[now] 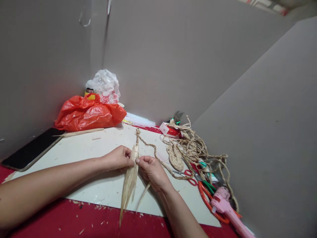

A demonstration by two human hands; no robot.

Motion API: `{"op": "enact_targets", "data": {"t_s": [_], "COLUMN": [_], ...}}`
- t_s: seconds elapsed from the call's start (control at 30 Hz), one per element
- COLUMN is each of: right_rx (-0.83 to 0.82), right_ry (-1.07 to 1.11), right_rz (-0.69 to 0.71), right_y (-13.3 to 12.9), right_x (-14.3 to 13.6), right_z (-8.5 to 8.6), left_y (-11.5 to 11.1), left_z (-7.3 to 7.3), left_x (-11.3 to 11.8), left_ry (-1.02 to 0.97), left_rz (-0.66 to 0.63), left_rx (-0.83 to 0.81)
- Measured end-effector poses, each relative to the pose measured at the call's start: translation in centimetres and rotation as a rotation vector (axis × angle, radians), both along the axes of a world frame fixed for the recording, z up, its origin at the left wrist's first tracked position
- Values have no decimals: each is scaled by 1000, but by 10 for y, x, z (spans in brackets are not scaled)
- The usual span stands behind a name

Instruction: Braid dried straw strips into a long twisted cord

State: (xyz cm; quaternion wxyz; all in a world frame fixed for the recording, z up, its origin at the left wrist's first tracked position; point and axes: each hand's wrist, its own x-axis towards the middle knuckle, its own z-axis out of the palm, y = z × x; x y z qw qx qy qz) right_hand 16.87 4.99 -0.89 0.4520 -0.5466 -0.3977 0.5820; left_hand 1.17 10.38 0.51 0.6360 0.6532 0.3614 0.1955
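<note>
Both my hands meet at a bundle of dry, straw-coloured leaf strips (pixel 129 183) that look like husk, over a white board (pixel 84 145). My left hand (pixel 120 158) is closed, gripping the bundle's upper part from the left. On the other side, my right hand (pixel 153 169) pinches the strips at the bundle's right edge between thumb and finger. A loose narrow strip (pixel 143 196) hangs below the right palm; whether those fingers hold it is hidden. At the bundle's top is a knotted end, from which a braided cord (pixel 151 145) trails to the right.
On the right lie a tangle of braided cord (pixel 195 142), a coiled oval pad (pixel 175 157), red-handled scissors (pixel 189 174), orange-handled shears (pixel 205 198) and a pink glue gun (pixel 224 201). A black phone (pixel 33 147), a red plastic bag (pixel 90 114) and glue sticks (pixel 140 119) lie left and behind. Grey walls (pixel 158 59) enclose the back.
</note>
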Motion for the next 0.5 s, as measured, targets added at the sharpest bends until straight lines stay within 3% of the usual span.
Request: {"op": "enact_targets", "data": {"t_s": [0.33, 0.5], "right_rx": [44, 40], "right_ry": [-82, -121], "right_rz": [-36, -39], "right_y": [1, -1], "right_x": [-2, -5], "right_z": [1, 6], "left_y": [0, -3], "left_z": [-6, -9], "left_x": [6, 7], "left_ry": [2, -47], "left_rz": [107, 139], "left_rx": [-92, 75]}}
